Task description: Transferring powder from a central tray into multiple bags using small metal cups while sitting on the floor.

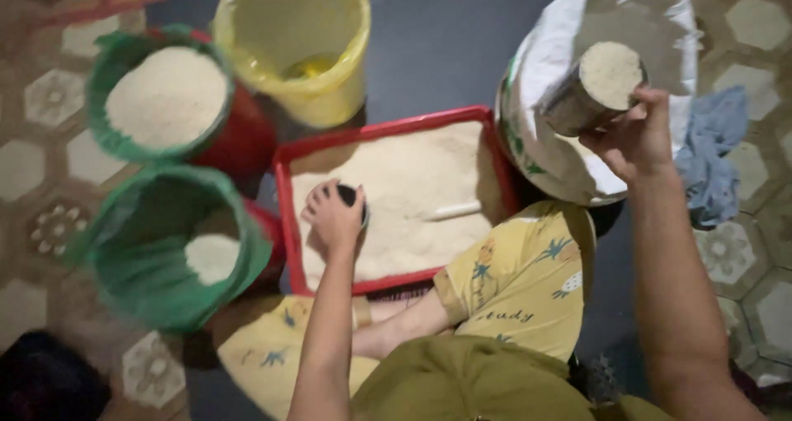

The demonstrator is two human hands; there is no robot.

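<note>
The tray (285,182) is glossy red plastic, filled with matt, fine-grained white rice (412,182). The tin (577,103) in the right hand (635,136) looks like dull metal. The white sack (544,58) looks woven and slightly shiny; the green bucket liners (132,281) are thin, crinkled plastic.

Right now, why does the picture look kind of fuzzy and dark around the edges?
In the head view, the whole frame is soft: the right hand holding the full can looks smeared. Light falls brightest on the red tray and the white sack, while the floor corners fade into shadow. The yellow bucket shows mild glare.
</note>
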